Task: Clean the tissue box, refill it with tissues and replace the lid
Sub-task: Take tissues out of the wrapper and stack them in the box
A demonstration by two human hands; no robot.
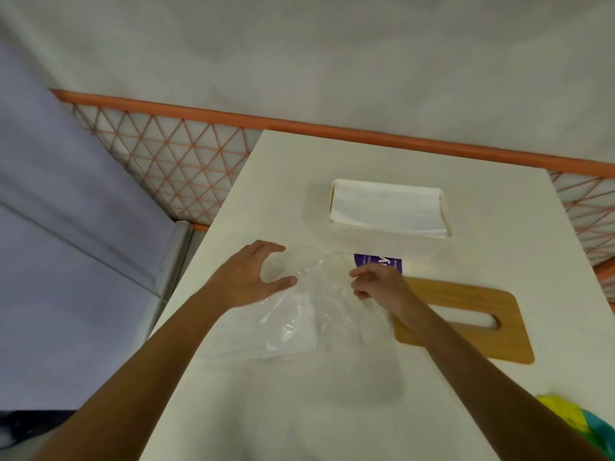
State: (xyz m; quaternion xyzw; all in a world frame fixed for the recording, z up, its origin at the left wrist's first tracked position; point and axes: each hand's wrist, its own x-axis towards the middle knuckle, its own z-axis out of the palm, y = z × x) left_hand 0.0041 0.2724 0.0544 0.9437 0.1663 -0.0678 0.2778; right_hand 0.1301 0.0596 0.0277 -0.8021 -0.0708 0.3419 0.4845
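Clock directions are read in the head view, with 12 o'clock pointing away from the person.

1. Right hand (376, 284): the fingers are curled at the 3 o'clock edge of the clear plastic wrapper (299, 321), just below its purple label (379, 261). Whether they actually pinch the film cannot be told.
2. Left hand (249, 277): it is spread wide, thumb and fingers forming a loose C, and grips nothing. The thumb tip lies at the wrapper's 9 o'clock edge.
3. Wrapper: it lies flat and crumpled on the table (299, 410) between the two hands and looks emptied.
4. Tissue box (382, 242): it stands at 12 to 1 o'clock from the right hand, near it, with its top uncovered. A stack of tissues (389, 207) fills it to the rim. Its long axis runs roughly 9 to 3 o'clock.
5. Lid (482, 301): the wooden lid lies flat at 4 o'clock from the right hand, slot (466, 319) facing up. The right forearm crosses its near-left corner. Its long axis runs about 10 to 4 o'clock, slightly skewed to the box.

Judgement: the refill looks done and the lid remains to be fitted. The right hand is much the nearer to the lid. The lid needs a small counter-clockwise turn to match the box, then a carry toward 11 o'clock. The wrapper likely needs clearing first.

A yellow and teal cloth (579, 417) lies at the table's 5 o'clock corner.
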